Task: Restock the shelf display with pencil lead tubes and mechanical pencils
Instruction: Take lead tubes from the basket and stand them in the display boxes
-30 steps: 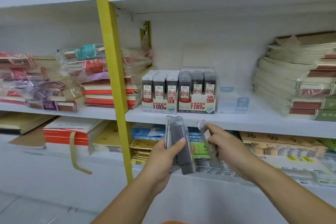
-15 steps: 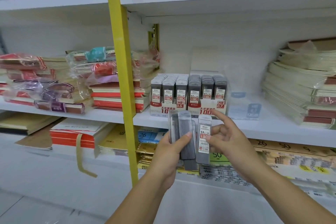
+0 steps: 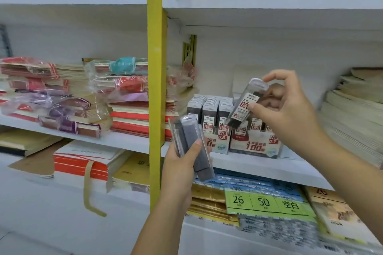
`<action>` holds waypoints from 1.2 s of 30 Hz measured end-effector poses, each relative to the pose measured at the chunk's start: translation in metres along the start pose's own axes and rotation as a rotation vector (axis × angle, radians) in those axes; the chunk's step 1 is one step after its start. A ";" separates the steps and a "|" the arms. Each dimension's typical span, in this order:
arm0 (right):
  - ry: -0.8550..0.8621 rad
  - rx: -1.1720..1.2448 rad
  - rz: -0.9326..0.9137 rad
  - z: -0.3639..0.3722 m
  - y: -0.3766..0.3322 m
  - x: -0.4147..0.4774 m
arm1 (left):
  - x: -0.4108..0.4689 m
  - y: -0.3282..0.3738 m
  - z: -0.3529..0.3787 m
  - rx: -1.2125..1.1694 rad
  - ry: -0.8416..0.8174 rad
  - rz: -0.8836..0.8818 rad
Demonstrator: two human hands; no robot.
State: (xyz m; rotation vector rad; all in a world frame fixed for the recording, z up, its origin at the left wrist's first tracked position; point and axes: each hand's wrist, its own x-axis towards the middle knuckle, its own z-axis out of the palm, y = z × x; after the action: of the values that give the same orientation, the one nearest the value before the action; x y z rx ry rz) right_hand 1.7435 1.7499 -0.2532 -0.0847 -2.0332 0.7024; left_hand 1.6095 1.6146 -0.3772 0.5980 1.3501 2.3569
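Pinching clear dark-filled lead tube [image 3: 245, 103], right hand [image 3: 288, 109] grip; left hand [image 3: 182, 163] clasping spare tubes [image 3: 194, 147]

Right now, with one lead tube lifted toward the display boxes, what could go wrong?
1. The tube in the right hand reads 0.5 but hangs nearer the 0.7 box than the 0.5 box, so it could be misfiled.
2. The left hand pinches several tubes at once; one might slip.
3. Both boxes look full, so pushing could topple the rows.

White shelf [image 3: 248, 164]: 2 lead display boxes [image 3: 255, 145], notebook stacks [image 3: 132, 109], possibly wrapped.
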 end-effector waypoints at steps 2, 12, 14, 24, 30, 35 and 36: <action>-0.014 -0.134 -0.078 0.010 -0.001 0.014 | 0.004 0.001 -0.009 0.001 0.032 0.014; -0.131 -0.742 -0.117 0.040 0.031 0.022 | 0.009 0.005 -0.027 0.008 -0.034 -0.006; -0.109 -0.799 -0.095 0.042 0.033 0.021 | 0.007 0.007 -0.027 -0.012 -0.077 -0.015; -0.256 0.103 0.248 0.068 0.013 -0.042 | -0.013 0.008 -0.016 0.170 -0.242 -0.047; -0.144 0.403 0.435 0.059 0.028 -0.064 | -0.026 0.003 -0.008 0.179 -0.279 -0.133; -0.117 0.402 0.456 0.038 0.039 -0.074 | -0.029 -0.001 -0.004 0.224 -0.297 -0.188; -0.134 0.421 0.462 0.035 0.041 -0.076 | -0.030 -0.003 -0.003 0.240 -0.315 -0.195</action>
State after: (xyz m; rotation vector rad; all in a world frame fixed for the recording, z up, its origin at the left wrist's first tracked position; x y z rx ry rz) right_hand 1.7476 1.7432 -0.3460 -0.2720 -1.9624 1.4456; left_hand 1.6337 1.5986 -0.3864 0.8262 1.4764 1.8705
